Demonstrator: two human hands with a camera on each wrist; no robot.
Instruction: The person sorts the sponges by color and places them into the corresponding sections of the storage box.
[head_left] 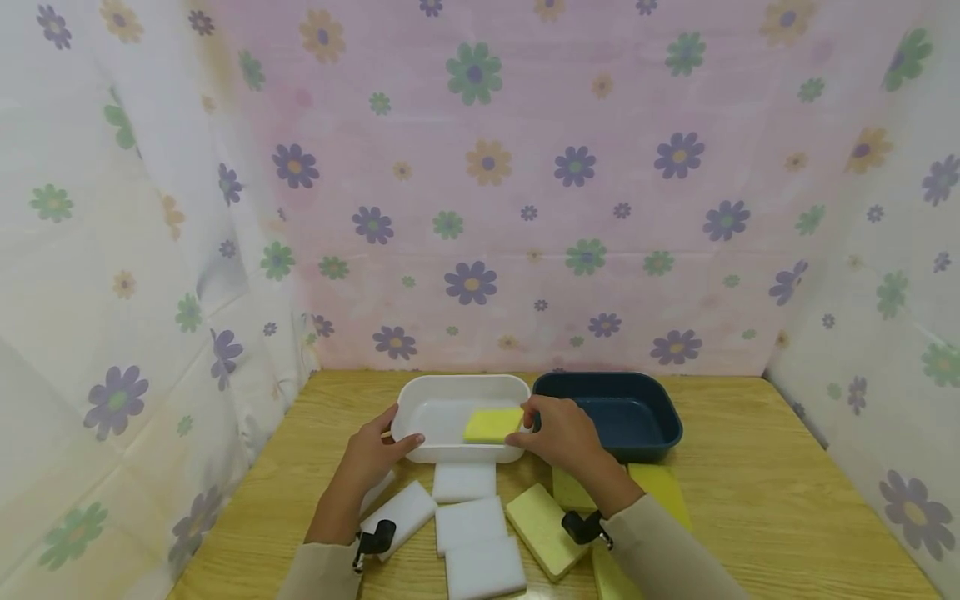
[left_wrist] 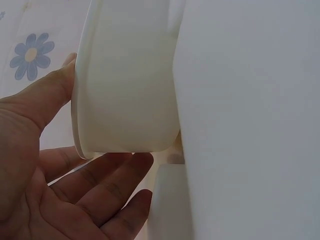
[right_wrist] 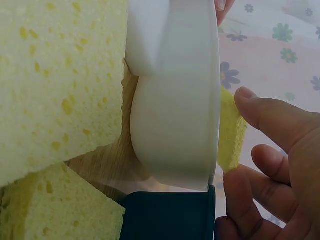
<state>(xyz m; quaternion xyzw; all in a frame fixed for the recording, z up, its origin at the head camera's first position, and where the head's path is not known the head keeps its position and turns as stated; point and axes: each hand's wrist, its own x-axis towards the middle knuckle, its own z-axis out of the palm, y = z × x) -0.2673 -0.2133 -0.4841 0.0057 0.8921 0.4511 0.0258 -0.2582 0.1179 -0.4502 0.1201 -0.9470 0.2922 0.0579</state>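
In the head view, the left hand (head_left: 371,452) grips the white tray (head_left: 457,455) at its 8 o'clock corner, thumb on the rim. The right hand (head_left: 561,429) has its fingers pinching a yellow sponge (head_left: 491,425) at the tray's 4 o'clock, partly above the rim. On the worktop (head_left: 757,483), a navy tray (head_left: 637,423) sits just beside at 3 o'clock; white sponges (head_left: 483,567) lie toward 6, more yellow sponges (head_left: 546,532) toward 5.

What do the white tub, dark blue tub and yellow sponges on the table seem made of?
White tub: probably plastic, satin finish, with thin, smoothly moulded walls.
Dark blue tub: likely plastic too, soft sheen, with similar rounded corners.
Yellow sponges: perhaps cellulose or foam, matte, with open pores.
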